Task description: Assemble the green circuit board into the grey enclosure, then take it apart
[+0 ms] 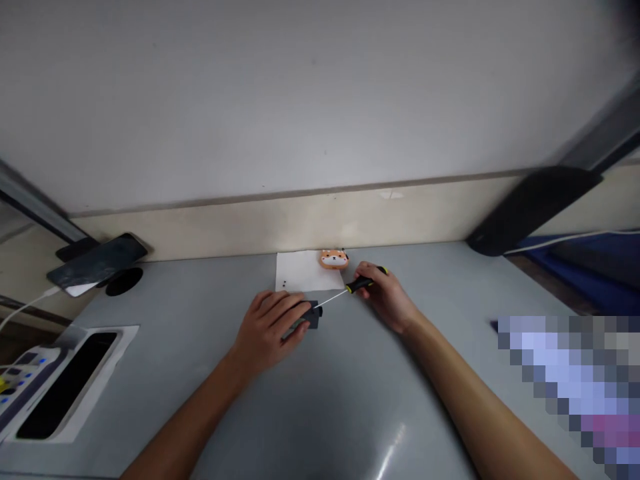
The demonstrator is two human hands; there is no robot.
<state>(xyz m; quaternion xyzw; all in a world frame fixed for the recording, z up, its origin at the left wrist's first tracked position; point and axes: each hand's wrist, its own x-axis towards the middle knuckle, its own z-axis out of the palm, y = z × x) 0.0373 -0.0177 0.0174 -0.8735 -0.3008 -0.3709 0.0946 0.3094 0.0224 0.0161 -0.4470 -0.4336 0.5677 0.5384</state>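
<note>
My left hand (273, 328) lies over a small dark grey device (311, 316) on the grey table (350, 400), fingers closed on it and pinning it down. My right hand (383, 293) grips a small screwdriver (359, 285) by its black and yellow handle. The thin metal shaft slants down-left, with its tip at the device's top edge. Just behind lies a white paper sheet (300, 271) with two tiny dark specks on it, perhaps screws. An orange animal-shaped toy (333, 259) sits at the sheet's far right corner.
A phone (97, 263) leans at the back left above a round black hole (124, 281). A white tray with a dark slab (67, 383) and a power strip (20, 377) sit at the left. A black lamp head (533, 207) hangs at the right.
</note>
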